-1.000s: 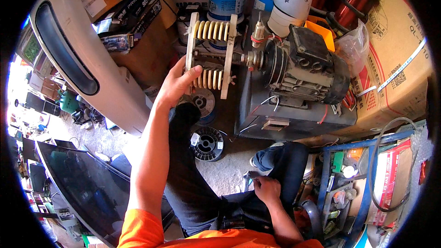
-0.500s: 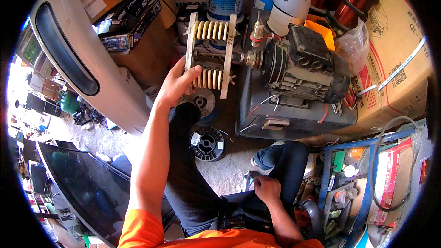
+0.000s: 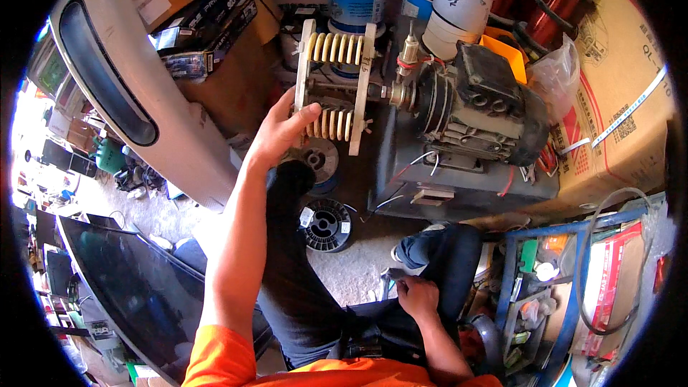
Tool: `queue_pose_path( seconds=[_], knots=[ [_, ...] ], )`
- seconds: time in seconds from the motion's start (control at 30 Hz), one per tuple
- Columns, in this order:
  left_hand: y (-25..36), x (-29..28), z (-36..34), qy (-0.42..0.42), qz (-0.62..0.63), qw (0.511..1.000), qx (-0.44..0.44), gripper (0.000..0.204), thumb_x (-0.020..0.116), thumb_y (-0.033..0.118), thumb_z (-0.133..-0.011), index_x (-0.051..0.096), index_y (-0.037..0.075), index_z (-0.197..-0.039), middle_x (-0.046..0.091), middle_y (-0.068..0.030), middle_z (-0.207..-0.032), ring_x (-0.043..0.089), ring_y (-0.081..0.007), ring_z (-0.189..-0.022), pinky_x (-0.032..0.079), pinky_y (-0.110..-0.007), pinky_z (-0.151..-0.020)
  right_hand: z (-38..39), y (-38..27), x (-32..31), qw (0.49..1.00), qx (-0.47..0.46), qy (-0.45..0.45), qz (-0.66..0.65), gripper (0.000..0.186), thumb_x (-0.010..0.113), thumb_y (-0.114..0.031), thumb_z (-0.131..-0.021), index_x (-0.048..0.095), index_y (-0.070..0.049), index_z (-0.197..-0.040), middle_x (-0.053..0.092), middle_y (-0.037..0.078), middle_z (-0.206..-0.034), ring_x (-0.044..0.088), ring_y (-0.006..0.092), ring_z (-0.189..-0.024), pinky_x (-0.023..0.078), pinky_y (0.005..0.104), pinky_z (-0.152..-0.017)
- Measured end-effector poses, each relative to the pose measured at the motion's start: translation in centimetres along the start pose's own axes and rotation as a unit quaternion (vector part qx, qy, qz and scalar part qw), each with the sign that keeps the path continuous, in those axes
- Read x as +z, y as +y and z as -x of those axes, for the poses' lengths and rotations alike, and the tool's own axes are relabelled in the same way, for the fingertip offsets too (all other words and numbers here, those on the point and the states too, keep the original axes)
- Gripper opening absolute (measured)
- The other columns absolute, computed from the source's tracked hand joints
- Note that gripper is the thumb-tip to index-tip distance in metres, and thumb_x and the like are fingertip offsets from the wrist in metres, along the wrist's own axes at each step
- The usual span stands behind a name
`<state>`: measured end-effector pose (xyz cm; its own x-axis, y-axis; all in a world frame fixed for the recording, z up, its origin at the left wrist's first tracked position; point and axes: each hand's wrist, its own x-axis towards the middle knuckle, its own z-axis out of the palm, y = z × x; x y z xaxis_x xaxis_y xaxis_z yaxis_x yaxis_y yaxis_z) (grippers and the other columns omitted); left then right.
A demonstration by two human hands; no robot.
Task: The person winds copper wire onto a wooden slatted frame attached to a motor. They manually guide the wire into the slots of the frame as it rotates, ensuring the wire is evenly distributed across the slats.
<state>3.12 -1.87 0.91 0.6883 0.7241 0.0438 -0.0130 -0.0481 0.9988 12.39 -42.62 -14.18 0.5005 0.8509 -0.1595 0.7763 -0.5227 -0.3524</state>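
Note:
A coil-winding former (image 3: 360,93), two pale boards with ridged cream bobbins between them, sits on the shaft of a dark electric motor (image 3: 487,107). My left hand (image 3: 283,125) grips the near-left board's lower part, thumb over the edge beside the lower bobbin and fingers hidden behind the board. My right hand (image 3: 417,295) rests closed over my lap by my right thigh. A small greyish piece pokes out beside its fingers; I cannot make out what it is. On the floor below the former stands a black wire spool (image 3: 326,225), with another spool (image 3: 317,160) behind it.
The motor stands on a grey metal box (image 3: 430,172). Blue-and-white buckets (image 3: 360,0) and copper wire reels (image 3: 560,7) are at the back. A big carton (image 3: 609,93) stands right, above a blue-framed shelf (image 3: 510,272). A pale panel (image 3: 172,136) and dark screen (image 3: 136,279) lie left.
The whole view has shifted slightly, with the scene a little right and lower. My left hand keeps its grip on the former; my right hand has not visibly moved.

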Motion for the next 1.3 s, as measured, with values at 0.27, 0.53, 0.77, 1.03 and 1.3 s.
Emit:
queue_pose_path(
  seconds=[0.27,0.53,0.77,1.03,1.3],
  knots=[
    [0.1,0.4,0.1,0.006,0.031,1.0,0.002,0.069,0.065,0.048,-0.083,0.043,0.004,-0.133,0.058,-0.0051,-0.098,0.053,-0.0125,-0.081,0.045,-0.027,-0.062,0.2,0.3,1.0,1.0,0.0,0.023,-0.004,0.018,0.061,-0.029,-0.079,0.065,-0.012,-0.084,0.067,0.01,-0.08,0.064,0.0315,-0.066,0.049,0.0452,-0.063],
    [1.7,0.8,0.6,0.028,-0.005,0.998,-0.048,0.065,0.061,0.053,-0.083,0.05,0.005,-0.125,0.059,-0.0034,-0.091,0.053,-0.0114,-0.074,0.044,-0.027,-0.056,0.2,0.6,1.0,1.0,0.004,0.016,0.0,0.017,0.062,-0.027,-0.079,0.068,-0.012,-0.083,0.069,0.008,-0.089,0.064,0.0313,-0.069,0.05,0.0435,-0.066],
    [1.2,0.8,0.4,0.033,-0.022,0.999,-0.03,0.059,0.059,0.047,-0.088,0.049,0.004,-0.126,0.059,-0.0015,-0.092,0.054,-0.0081,-0.074,0.045,-0.023,-0.055,0.2,0.1,0.0,0.999,-0.006,0.035,-0.02,0.013,0.063,-0.024,-0.079,0.067,-0.012,-0.083,0.068,0.007,-0.093,0.065,0.0305,-0.072,0.05,0.0432,-0.065],
    [3.2,1.8,0.8,0.049,0.004,0.994,-0.098,0.048,0.057,0.047,-0.088,0.055,0.006,-0.113,0.059,-0.0008,-0.083,0.055,-0.0084,-0.064,0.043,-0.022,-0.05,-4.4,-5.3,-4.3,0.927,-0.037,0.096,-0.361,0.017,0.066,-0.01,-0.085,0.065,0.002,-0.097,0.068,0.012,-0.082,0.067,0.0169,-0.075,0.052,0.029,-0.067],
    [4.8,2.2,0.6,0.112,-0.008,0.984,-0.141,0.047,0.057,0.051,-0.087,0.059,0.007,-0.102,0.057,0.0005,-0.074,0.053,-0.0078,-0.057,0.039,-0.02,-0.043,-22.2,-14.9,-10.8,0.532,-0.036,0.157,-0.831,0.043,0.054,-0.029,-0.096,0.043,-0.005,-0.13,0.052,0.011,-0.122,0.054,0.0193,-0.106,0.044,0.0357,-0.092]
  ],
)
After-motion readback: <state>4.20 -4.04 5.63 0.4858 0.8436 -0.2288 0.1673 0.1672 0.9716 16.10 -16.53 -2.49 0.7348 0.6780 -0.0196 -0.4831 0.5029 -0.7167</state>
